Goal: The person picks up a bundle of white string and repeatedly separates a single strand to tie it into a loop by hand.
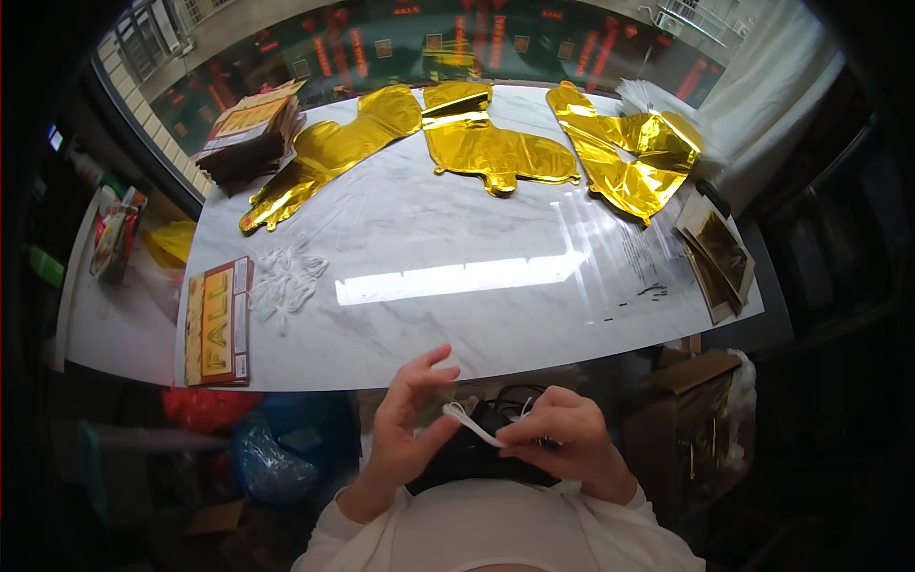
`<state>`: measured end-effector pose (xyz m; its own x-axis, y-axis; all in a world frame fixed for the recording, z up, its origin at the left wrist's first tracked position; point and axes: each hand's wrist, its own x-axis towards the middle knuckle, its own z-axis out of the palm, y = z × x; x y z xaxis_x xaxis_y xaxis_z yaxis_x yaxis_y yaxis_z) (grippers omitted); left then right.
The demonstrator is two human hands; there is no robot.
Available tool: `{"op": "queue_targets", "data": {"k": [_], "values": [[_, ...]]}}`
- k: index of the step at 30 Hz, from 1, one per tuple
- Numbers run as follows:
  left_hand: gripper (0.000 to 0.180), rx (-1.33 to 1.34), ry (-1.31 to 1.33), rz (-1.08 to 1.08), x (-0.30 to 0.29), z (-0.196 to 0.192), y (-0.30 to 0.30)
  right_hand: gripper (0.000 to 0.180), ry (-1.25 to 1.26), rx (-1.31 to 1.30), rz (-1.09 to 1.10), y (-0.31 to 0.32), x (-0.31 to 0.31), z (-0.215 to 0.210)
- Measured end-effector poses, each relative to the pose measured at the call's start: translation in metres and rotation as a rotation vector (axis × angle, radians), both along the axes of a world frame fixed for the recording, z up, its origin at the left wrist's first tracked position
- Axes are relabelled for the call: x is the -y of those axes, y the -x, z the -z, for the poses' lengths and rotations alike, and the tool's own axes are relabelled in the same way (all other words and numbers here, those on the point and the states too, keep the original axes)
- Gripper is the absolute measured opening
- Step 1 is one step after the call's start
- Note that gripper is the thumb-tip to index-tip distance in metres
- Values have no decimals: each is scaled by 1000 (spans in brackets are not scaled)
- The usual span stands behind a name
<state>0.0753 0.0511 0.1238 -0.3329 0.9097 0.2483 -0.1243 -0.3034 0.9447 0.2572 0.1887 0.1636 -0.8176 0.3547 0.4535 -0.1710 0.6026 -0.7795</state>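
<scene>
Just off the table's near edge, my right hand [562,431] pinches a looped bundle of white string [477,425] between thumb and fingers. My left hand [410,415] is on the other side of the bundle, its fingers spread and its thumb close to the upper loop; whether the thumb touches it, I cannot tell. More white string bundles [288,278] lie loosely piled on the left of the table. Across the far side, three flat gold foil balloons lie uninflated: one at left [334,153], one in the middle [496,153] and one at right [634,157].
The white marbled table [429,334] has printed cards [217,324] at its left edge and a taller stack [250,132] at far left. Clear plastic sleeves [610,257] and folded gold foil [720,253] lie at right. Below stand a cardboard box [696,419] and a blue bag [295,443].
</scene>
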Motion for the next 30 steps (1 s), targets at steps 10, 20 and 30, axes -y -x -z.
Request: {"op": "queue_targets", "data": {"k": [10, 20, 30], "values": [[52, 115, 286, 562, 9, 1, -12, 21, -171, -54, 66, 9, 12, 5], [24, 619, 405, 376, 3, 5, -15, 23, -241, -178, 147, 9, 19, 7], [23, 961, 333, 226, 3, 18, -15, 19, -594, -152, 105, 22, 26, 20]]}}
